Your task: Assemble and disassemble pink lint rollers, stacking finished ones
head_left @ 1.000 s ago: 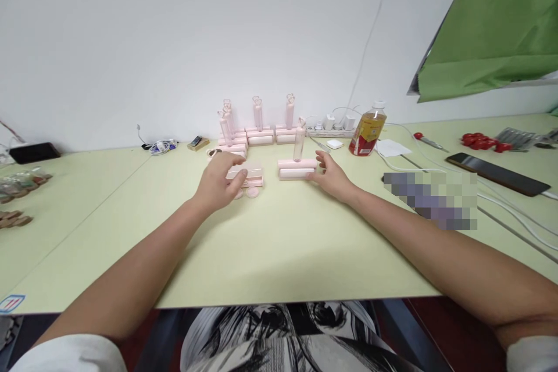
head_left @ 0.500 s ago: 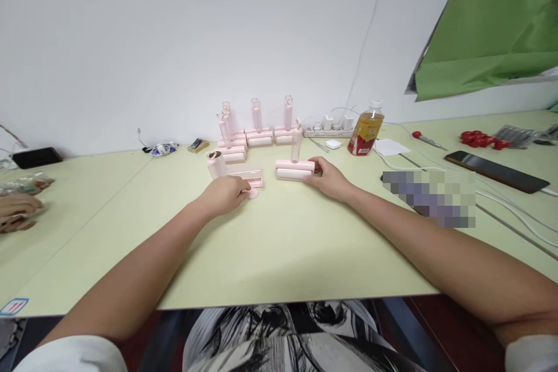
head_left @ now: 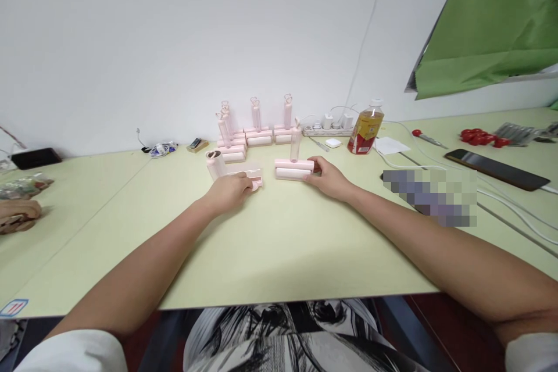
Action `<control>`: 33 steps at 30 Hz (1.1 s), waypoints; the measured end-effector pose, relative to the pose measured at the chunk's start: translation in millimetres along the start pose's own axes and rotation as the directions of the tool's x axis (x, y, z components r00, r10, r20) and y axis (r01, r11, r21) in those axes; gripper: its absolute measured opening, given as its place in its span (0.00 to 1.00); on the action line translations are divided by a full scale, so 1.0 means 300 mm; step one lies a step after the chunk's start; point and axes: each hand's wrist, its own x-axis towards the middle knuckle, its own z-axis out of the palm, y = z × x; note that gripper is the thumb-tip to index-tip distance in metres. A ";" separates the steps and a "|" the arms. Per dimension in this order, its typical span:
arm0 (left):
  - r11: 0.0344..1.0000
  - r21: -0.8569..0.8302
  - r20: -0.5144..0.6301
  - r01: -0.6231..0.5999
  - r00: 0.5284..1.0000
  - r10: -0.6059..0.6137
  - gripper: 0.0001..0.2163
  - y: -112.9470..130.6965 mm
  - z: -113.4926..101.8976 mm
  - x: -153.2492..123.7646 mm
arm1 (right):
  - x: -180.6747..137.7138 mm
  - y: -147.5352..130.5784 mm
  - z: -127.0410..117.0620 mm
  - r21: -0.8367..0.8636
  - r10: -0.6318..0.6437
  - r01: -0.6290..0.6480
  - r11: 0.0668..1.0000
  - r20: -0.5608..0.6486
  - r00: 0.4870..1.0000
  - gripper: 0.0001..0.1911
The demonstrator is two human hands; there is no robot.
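I judge the back assemblies (head_left: 260, 138) finished, the open tray (head_left: 260, 175) not, while my left hand (head_left: 229, 190) pinches a disc (head_left: 255, 186) and my right hand (head_left: 326, 179) the near assembly (head_left: 293, 169).

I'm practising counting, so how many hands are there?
3: the left hand at a small pink piece, the right hand on a pink roller, and another person's hand at the picture's left edge. More may be hidden.
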 end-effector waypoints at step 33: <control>0.985 0.026 0.112 0.171 0.979 -0.173 0.14 -0.043 -0.070 -0.042 | -0.003 -0.005 -0.004 0.003 0.019 -0.019 1.000 0.008 1.000 0.26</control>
